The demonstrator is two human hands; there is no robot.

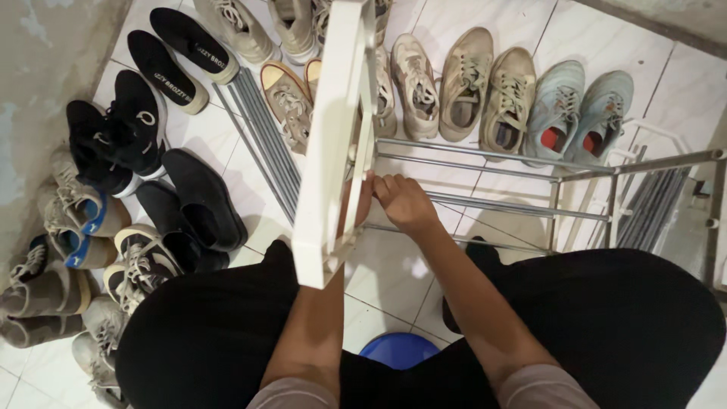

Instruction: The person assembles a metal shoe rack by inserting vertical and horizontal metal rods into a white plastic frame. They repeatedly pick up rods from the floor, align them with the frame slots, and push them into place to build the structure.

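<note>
The right hand (405,203) curls its fingers (385,187) closed around a thin metal rod (485,204) of the shoe rack, right where the rod meets the white side panel (333,136). The left hand (362,198) is mostly hidden behind that upright panel, so I cannot tell how far its fingers are open; it seems to press against the panel's far face. Loose metal rods (261,136) lie on the tiled floor (227,151). Beige sneakers (485,91), pale blue sneakers (579,110) and black shoes (189,201) crowd around.
</note>
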